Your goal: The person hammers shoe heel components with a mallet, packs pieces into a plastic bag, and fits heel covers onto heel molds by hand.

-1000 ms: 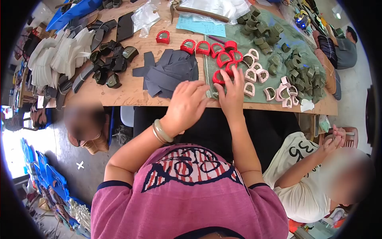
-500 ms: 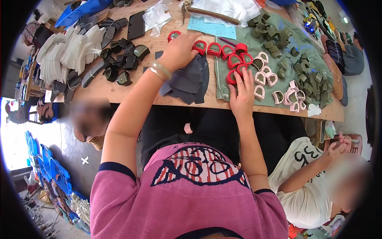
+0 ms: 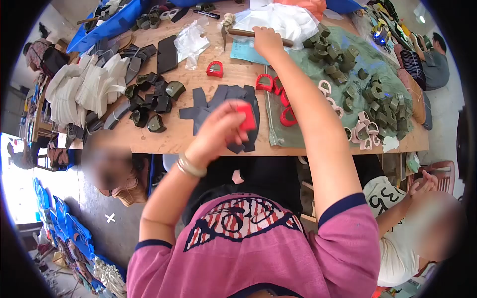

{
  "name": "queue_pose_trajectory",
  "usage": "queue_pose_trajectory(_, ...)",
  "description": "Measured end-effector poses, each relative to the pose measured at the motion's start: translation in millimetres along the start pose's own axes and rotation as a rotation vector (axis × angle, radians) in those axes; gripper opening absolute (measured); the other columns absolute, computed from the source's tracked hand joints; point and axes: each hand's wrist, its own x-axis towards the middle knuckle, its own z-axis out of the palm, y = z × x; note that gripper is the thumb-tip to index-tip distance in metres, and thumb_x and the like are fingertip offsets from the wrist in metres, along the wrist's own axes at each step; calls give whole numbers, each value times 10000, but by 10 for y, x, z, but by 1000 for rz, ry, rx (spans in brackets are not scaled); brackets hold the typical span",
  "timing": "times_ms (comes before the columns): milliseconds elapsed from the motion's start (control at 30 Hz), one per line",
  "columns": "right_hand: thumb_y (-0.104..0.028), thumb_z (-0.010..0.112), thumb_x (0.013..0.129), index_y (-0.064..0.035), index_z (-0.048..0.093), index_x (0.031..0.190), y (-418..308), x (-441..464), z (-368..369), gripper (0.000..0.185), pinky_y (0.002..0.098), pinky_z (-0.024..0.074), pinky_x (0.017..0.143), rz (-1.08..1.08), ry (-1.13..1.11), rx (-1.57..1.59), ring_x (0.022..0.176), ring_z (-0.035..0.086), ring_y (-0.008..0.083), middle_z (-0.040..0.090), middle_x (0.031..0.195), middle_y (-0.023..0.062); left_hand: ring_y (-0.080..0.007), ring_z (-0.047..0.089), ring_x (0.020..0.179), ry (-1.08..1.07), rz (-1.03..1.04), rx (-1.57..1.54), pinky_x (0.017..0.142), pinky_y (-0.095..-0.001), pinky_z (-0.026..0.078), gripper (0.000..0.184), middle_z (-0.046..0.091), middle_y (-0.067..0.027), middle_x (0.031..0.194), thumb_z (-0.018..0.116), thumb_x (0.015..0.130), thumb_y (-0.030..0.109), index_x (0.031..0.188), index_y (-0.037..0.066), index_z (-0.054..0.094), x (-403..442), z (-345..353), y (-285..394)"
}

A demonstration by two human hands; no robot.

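Note:
My left hand (image 3: 218, 130), with a bangle at the wrist, is closed on a red shoe heel (image 3: 247, 118), slightly blurred, above a pile of dark grey cut pieces (image 3: 211, 102). My right hand (image 3: 269, 41) reaches to the back of the table, its fingers wrapped round the wooden handle of a hammer (image 3: 242, 33), whose metal head points left. One red D-shaped heel (image 3: 215, 70) stands alone on the wood. Several more red heels (image 3: 287, 117) sit on the green cloth, partly hidden by my right forearm.
Pale pink heels (image 3: 365, 130) and olive heels (image 3: 387, 102) lie on the green cloth (image 3: 283, 136). Black heels (image 3: 155, 99) and white strips (image 3: 82, 92) are at left. Plastic bags (image 3: 278, 20) lie behind the hammer. A person in a white shirt (image 3: 392, 198) sits at right.
My left hand has drawn back toward me, now with a red heel in it. My right hand has left the red heels and moved up to the hammer, which has shifted slightly.

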Motion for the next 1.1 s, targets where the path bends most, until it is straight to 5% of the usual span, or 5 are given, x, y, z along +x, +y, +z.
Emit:
queue_pose_trajectory(267, -220, 616, 869, -50, 645, 1144, 129, 436, 163, 325, 476, 524, 893, 81, -282, -72, 1070, 647, 328, 678, 1144, 168, -133, 619, 725, -58, -166, -489, 613, -222, 502, 465, 639, -87, 1044, 592, 962, 137, 1397, 88, 436, -384, 296, -165)
queue_pose_trajectory(467, -264, 636, 898, -37, 654, 1175, 90, 624, -326, 358, 409, 542, 713, -80, -309, -133, 789, 702, 275, 722, 897, 106, -155, 656, 817, -136, -19, 83, 687, -268, 538, 589, 638, -89, 1119, 725, 890, 123, 1400, 88, 433, -308, 359, -434)
queue_pose_trajectory(733, -288, 671, 901, -1, 637, 1123, 128, -510, -1708, 364, 467, 514, 829, 398, -49, 676, 932, 651, 425, 690, 908, 209, -297, 666, 838, -44, 428, 1126, 703, -338, 553, 605, 643, -150, 1049, 800, 819, 275, 1300, 55, 507, 263, 686, -556)
queue_pose_trajectory(867, -181, 596, 994, -16, 620, 1264, -54, -1851, -2205, 318, 195, 322, 529, 552, 39, 1018, 595, 411, 19, 509, 735, -61, -306, 629, 879, 39, 687, 1375, 735, -366, 539, 617, 612, -139, 1037, 823, 767, 318, 1246, 51, 541, 347, 689, -779)
queue_pose_trajectory(1100, -101, 627, 967, 13, 598, 1303, -160, -3079, -2397, 355, 205, 417, 606, 586, -66, 702, 659, 482, 50, 585, 807, -29, -302, 584, 945, 128, 900, 1299, 827, -383, 504, 593, 589, -105, 1028, 836, 711, 273, 1198, 46, 583, 342, 578, -957)
